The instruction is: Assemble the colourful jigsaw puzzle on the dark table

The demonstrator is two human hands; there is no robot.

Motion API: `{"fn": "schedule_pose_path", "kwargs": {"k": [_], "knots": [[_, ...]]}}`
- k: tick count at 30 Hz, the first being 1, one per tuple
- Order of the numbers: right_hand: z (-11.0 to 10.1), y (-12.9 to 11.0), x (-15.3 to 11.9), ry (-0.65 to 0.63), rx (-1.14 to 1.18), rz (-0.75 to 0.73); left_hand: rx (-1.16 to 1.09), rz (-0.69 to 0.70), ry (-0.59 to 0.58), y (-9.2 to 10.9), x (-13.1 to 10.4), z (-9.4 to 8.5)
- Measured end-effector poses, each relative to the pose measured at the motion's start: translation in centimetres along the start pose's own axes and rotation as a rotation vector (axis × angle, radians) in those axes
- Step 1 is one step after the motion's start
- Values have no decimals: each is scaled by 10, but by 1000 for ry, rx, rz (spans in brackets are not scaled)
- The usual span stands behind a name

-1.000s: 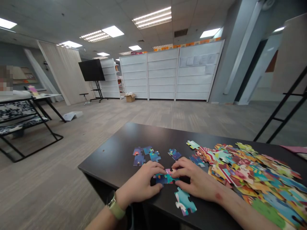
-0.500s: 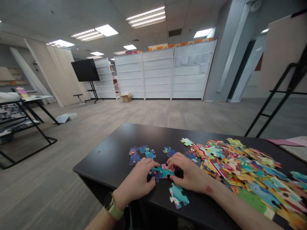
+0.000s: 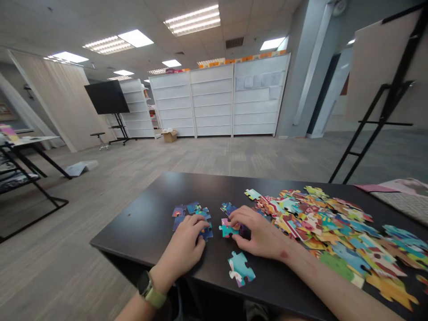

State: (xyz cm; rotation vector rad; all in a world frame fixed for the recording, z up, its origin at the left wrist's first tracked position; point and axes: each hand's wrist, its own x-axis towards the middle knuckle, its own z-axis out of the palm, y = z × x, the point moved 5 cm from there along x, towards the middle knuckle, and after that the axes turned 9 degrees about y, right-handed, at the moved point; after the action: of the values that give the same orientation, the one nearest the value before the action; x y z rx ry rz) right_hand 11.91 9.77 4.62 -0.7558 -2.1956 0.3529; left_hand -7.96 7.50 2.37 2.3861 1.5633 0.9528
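Observation:
My left hand [image 3: 186, 243] is curled with its fingers and thumb on a dark blue puzzle piece [image 3: 207, 232], beside a small cluster of blue puzzle pieces [image 3: 193, 207]. My right hand [image 3: 256, 232] pinches the right side of a teal and pink puzzle piece [image 3: 226, 228] lying on the black table. A gap of bare table separates the two held pieces. Beyond my right fingers is another dark blue piece [image 3: 228, 207], partly covered by them. Closer to me lies a teal puzzle piece [image 3: 241, 268] with a white and purple corner.
A heap of mixed puzzle pieces [image 3: 310, 218] spreads over the right of the table [image 3: 143, 218], under and beyond my right forearm. A pale green piece [image 3: 253, 194] lies at its far left. A patterned item [image 3: 401, 205] rests at the right edge. An easel stand [image 3: 364, 133] stands behind.
My left hand has moved left with the dark blue piece, away from the teal and pink piece and up to the blue cluster. My right hand stays at its piece. The view has shifted slightly.

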Motion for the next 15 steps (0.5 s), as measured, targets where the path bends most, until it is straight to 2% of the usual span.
{"fn": "schedule_pose_path", "kwargs": {"k": [2,4,7,9,11,15], "knots": [[-2,5,1,24,-39,16,3,-15,42,6,-1,-5],[-4,13,1,76,-98,53,-59,-1,15,21,-6,-5],[-7,26,0,140,-162,129,-183,107,-170,55,-18,6],[-6,28,0,116,-160,151,-187,187,-255,70,-25,14],[-1,25,-1,52,-122,141,-161,207,-263,73,-27,17],[12,11,-3,-107,9,89,-137,135,-209,55,-24,8]]}}
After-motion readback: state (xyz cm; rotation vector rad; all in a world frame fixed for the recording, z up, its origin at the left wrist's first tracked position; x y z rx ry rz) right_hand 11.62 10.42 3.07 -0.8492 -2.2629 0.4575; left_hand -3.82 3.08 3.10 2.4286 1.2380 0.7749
